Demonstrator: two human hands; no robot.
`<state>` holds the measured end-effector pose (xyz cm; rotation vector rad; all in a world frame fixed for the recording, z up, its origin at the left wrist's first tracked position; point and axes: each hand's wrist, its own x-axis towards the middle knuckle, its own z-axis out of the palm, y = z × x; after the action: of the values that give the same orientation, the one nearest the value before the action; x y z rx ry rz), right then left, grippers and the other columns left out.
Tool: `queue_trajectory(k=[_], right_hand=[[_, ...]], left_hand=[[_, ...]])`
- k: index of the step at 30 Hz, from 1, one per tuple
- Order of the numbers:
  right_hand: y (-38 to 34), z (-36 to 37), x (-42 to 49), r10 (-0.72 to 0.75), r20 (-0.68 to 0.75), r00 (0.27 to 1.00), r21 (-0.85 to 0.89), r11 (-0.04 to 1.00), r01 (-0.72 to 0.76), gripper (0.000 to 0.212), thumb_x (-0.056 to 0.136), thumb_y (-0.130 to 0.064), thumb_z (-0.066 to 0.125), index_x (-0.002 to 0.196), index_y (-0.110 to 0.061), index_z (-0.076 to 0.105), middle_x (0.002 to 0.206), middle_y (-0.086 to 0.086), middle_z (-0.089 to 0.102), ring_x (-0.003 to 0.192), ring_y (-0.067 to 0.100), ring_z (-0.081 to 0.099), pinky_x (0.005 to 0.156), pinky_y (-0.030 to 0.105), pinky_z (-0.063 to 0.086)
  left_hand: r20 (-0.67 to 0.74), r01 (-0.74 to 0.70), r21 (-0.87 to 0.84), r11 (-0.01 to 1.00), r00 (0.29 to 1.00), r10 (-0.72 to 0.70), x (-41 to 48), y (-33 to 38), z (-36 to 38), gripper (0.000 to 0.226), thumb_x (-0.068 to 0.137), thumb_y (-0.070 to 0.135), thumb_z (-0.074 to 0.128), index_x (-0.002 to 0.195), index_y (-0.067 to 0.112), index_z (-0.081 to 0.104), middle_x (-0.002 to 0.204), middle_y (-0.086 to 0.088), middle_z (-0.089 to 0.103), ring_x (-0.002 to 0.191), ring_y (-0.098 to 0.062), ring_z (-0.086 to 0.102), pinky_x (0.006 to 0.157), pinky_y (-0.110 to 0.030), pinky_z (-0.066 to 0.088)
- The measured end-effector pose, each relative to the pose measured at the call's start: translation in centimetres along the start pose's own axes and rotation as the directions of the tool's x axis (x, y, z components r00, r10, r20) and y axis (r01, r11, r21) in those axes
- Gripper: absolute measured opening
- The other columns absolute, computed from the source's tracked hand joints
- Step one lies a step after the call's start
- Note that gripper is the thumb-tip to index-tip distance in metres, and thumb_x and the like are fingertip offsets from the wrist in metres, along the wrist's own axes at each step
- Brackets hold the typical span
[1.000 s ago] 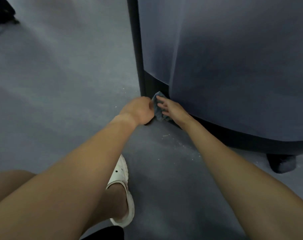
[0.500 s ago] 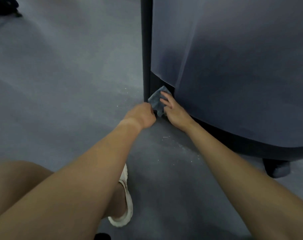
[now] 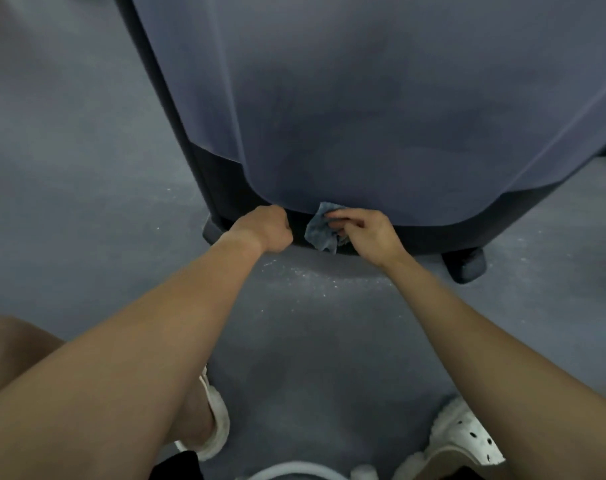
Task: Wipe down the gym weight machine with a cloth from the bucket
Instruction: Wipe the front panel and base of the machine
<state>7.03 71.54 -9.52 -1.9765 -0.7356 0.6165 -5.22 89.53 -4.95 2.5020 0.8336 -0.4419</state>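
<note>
Pinching a blue cloth (image 3: 320,230) with the right hand (image 3: 371,233), low against the dark bottom edge of the weight machine (image 3: 364,98). Balling the left hand (image 3: 268,230) into a fist just beside the cloth, with nothing seen inside. Wearing white shoes (image 3: 461,438) on the grey floor (image 3: 69,168).

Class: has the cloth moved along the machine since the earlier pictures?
Yes. The cloth has shifted right along the machine's base, away from the left foot.
</note>
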Motion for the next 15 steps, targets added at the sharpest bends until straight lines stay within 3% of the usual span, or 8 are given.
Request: queue_trajectory(k=[6,9,12,15], right_hand=[[-1.2,1.5,1.4,0.088,-0.016,0.996,0.092,0.992,-0.086,0.044,0.093,-0.01,0.048,0.101,-0.039,0.08,0.104,-0.009,0.079,0.104,0.004,0.071,0.097,0.037,0.059],[-3.3,4.4,2.8,0.073,0.107,0.992,0.084,0.993,-0.083,0.048,0.094,-0.008,0.046,0.118,-0.038,0.076,0.122,-0.007,0.074,0.118,0.006,0.066,0.109,0.038,0.051],[-5.9,8.5,4.8,0.024,0.296,0.955,0.026,0.999,-0.033,0.066,0.092,0.003,0.04,0.146,-0.032,0.056,0.146,0.001,0.06,0.138,0.011,0.051,0.12,0.038,0.038],[-8.5,11.7,6.5,-0.013,0.379,0.926,0.012,1.0,0.01,0.08,0.089,0.011,0.037,0.158,-0.029,0.039,0.157,0.004,0.047,0.147,0.011,0.039,0.118,0.024,0.031]], left_hand=[[-0.013,0.022,-0.005,1.0,1.0,-0.022,0.1,-1.4,0.1,0.02,0.098,0.024,0.053,0.11,0.018,0.068,0.108,-0.004,0.067,0.095,-0.026,0.065,0.09,-0.043,0.055],[-0.029,0.052,0.007,0.999,0.998,-0.052,0.4,-3.3,-0.4,0.018,0.099,0.024,0.053,0.107,0.015,0.067,0.106,-0.006,0.067,0.094,-0.027,0.064,0.082,-0.038,0.052],[-0.055,0.09,0.012,0.996,0.994,-0.089,0.7,-5.8,-0.7,0.019,0.1,0.025,0.052,0.103,0.012,0.066,0.099,-0.009,0.065,0.089,-0.031,0.063,0.075,-0.035,0.047],[-0.084,0.149,0.017,0.989,0.986,-0.147,0.7,-8.0,-0.6,0.028,0.1,0.029,0.052,0.112,0.009,0.068,0.106,-0.015,0.068,0.098,-0.036,0.066,0.075,-0.035,0.043]])
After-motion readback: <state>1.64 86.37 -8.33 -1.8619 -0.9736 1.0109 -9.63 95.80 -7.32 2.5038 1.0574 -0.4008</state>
